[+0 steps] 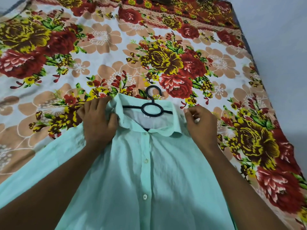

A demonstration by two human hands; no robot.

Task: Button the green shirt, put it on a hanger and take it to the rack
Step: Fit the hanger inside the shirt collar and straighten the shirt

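The pale green shirt point(149, 180) lies front-up on the bed, its placket buttoned with white buttons. A black plastic hanger point(152, 109) sits inside the neck opening, its hook pointing away from me over the bedsheet. My left hand point(98, 120) grips the left side of the collar and shoulder fabric. My right hand point(199, 123) is at the right shoulder by the collar, its fingers curled and pinching the shirt's edge.
A floral bedsheet point(99, 55) in red, yellow and tan covers the bed. The bed's right edge point(259, 67) runs diagonally, with pale floor beyond it. The rack is out of view.
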